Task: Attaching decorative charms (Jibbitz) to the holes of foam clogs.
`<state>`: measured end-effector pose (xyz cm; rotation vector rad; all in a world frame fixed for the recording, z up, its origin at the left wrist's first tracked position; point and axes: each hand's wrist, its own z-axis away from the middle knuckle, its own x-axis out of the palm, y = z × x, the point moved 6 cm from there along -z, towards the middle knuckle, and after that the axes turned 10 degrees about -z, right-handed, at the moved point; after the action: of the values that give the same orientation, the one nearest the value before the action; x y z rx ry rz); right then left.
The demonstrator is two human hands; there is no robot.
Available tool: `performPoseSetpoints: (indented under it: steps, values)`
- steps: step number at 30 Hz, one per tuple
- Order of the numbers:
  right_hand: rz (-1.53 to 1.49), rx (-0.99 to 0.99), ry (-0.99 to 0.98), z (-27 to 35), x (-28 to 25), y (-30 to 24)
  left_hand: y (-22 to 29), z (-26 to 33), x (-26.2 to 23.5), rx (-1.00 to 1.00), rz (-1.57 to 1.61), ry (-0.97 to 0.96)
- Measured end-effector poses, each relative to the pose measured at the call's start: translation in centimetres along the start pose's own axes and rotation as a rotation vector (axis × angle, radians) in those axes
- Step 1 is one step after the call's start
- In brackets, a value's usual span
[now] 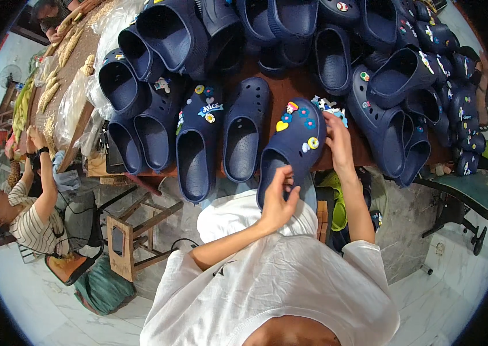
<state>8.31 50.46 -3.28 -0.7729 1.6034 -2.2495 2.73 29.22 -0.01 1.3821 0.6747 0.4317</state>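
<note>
A navy clog (304, 134) is at the table's front edge, heel toward me. Its upper carries a mushroom, a yellow heart, several blue flowers and a round yellow-and-white charm. My left hand (280, 203) has curled fingers over the heel opening and seems to grip its rim; the exact contact is partly hidden. On the clog's right flank, close to the toe, rest the fingers of my right hand (339, 141). Loose charms (331, 109) lie just beyond it. Left of it stand a plain clog (245, 130) and a decorated clog (196, 144).
Many navy clogs (172, 37) crowd the brown table (290, 86), some stacked at the right (396, 109). Below are a wooden stool (140, 230), lime-green clogs (339, 199) and a wheeled chair (468, 190). At left, a person in a striped shirt (36, 222) sits with raised hands; another person (53, 17) is farther back.
</note>
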Motion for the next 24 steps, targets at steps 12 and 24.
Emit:
performPoseSetpoints:
  steps: [12, 24]
  values:
    - [0.739, -0.403, -0.039, -3.2, 3.3, 0.1, -0.1, -2.7, 2.3, 0.294, -0.456, -0.023]
    - [0.784, -0.561, -0.131, -2.0, 4.6, -4.0, 7.8, -10.2, -4.5, 0.413, -0.565, 0.010]
